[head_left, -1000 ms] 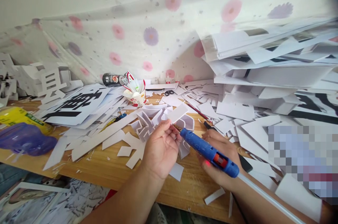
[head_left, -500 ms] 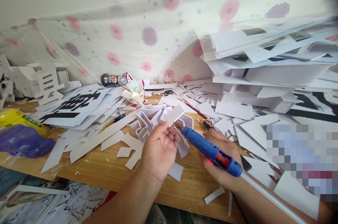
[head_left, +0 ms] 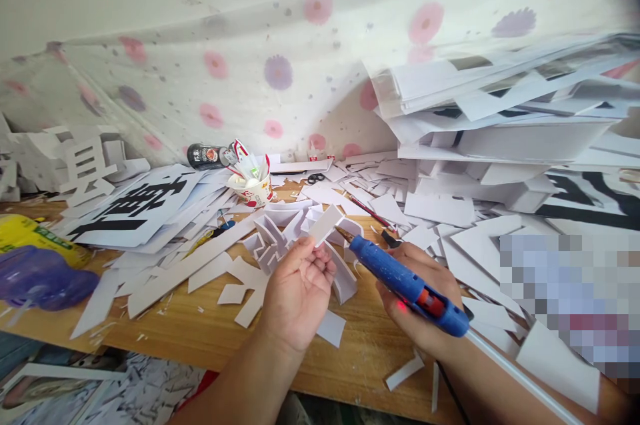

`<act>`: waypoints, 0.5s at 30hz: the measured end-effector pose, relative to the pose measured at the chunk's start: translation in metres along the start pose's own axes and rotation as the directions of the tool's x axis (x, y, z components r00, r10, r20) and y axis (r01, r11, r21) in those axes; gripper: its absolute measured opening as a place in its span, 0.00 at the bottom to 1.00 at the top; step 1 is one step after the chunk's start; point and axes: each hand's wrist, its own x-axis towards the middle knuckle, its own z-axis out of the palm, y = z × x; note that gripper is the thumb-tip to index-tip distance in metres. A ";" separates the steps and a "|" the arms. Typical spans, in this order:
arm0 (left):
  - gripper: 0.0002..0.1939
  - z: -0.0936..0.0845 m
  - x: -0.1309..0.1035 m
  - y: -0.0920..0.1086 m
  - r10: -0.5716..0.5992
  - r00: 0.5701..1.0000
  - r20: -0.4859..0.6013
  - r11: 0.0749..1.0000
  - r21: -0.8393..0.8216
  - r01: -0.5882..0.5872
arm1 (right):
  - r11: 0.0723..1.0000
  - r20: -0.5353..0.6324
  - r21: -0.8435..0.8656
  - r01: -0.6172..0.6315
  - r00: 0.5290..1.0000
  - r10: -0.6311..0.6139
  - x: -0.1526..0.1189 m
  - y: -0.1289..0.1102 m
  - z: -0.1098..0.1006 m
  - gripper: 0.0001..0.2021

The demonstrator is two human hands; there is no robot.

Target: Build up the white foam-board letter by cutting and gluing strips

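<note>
Between the thumb and fingers of my left hand point(head_left: 299, 288) is a small white rectangular piece point(head_left: 327, 225), tilted up. My right hand point(head_left: 425, 298) is wrapped round a blue glue gun point(head_left: 395, 275), with a clear glue stick point(head_left: 520, 371) coming out of its back. The gun's metal tip is close to the right edge of the white piece; whether they touch is hard to tell. Just behind my left hand, a white structure of upright curved strips point(head_left: 273, 231) stands on the wooden table point(head_left: 200, 338).
A paper cup point(head_left: 251, 191) with packets and a dark can point(head_left: 205, 156) stand at the back. Black scissors point(head_left: 315, 178) lie behind the strips. White sheets point(head_left: 525, 138) are piled high at the right. A purple bag point(head_left: 45, 278) and white offcuts lie at the left.
The glue gun's tip has moved slightly up, along the white piece's right edge. My left hand still holds the piece. The whole view has shifted a little.
</note>
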 end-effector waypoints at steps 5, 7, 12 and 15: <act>0.10 -0.001 -0.002 -0.001 -0.011 1.000 0.014 1.000 0.000 0.011 | 1.000 -0.032 -0.015 -0.017 0.999 0.017 -0.003 0.004 0.001 0.09; 0.10 -0.002 -0.003 -0.002 -0.025 1.000 0.017 1.000 -0.013 0.025 | 1.000 -0.031 -0.020 -0.023 0.999 0.022 -0.002 0.003 0.001 0.10; 0.08 -0.001 -0.004 -0.006 -0.054 0.998 0.031 0.997 -0.057 0.056 | 1.000 -0.002 -0.022 -0.003 1.000 0.003 0.001 0.000 0.001 0.08; 0.09 0.000 -0.004 -0.006 -0.057 0.998 0.034 0.997 -0.056 0.058 | 1.000 0.014 0.001 -0.002 1.000 0.002 0.000 0.001 0.002 0.08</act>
